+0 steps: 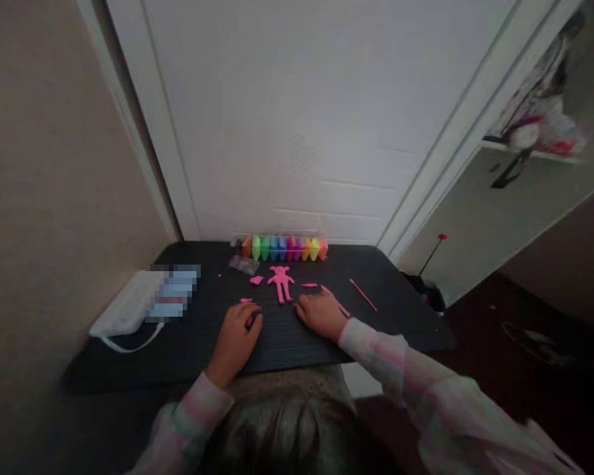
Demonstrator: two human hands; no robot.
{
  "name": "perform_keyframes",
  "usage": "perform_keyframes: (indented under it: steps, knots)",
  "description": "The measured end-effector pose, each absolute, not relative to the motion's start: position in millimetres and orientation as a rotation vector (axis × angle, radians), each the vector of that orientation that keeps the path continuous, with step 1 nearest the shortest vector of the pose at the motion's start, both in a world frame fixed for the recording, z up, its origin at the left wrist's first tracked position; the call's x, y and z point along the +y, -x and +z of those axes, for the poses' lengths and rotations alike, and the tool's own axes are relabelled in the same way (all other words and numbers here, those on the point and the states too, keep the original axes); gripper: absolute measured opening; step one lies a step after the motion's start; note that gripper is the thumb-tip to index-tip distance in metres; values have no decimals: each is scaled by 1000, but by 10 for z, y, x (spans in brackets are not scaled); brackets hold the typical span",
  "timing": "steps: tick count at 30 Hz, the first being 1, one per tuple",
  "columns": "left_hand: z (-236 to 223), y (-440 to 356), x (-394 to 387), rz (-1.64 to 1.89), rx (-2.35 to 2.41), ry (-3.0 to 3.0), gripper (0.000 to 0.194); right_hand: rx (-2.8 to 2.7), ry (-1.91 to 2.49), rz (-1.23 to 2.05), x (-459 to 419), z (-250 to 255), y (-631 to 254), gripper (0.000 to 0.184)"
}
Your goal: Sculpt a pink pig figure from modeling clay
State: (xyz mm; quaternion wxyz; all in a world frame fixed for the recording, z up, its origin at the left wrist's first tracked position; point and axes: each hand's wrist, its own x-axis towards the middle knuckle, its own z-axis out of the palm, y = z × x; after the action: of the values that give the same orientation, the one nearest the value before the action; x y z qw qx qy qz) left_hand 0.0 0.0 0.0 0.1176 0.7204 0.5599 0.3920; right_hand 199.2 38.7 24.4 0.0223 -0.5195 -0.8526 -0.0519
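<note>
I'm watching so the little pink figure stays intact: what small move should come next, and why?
Perhaps slide the right hand slightly away from the pink figure. Its fingers are close beside the end of one leg, so a small slip might nudge it.

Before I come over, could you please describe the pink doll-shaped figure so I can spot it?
On the black table, find the row of multicoloured packs. The pink doll-shaped figure lies just in front; unlike the small pink pieces around it, it has arms and two legs.
</note>
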Motion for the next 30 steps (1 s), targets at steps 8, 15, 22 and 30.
perform_keyframes:
  steps: [8,15,22,30]
  knots:
    - [35,-14,5,1192,1634,-2089,19,-2451,1773,-211,434,270,-2105,39]
    - [30,-11,1,1161,1644,-2089,22,-2538,1655,-255,454,238,-2066,34]
    - [36,-15,0,1135,1652,-2082,22,-2694,1490,-358,438,193,-2049,32]
    - [35,-12,15,1148,1639,-2102,20,-2818,1346,-375,401,225,-1969,18]
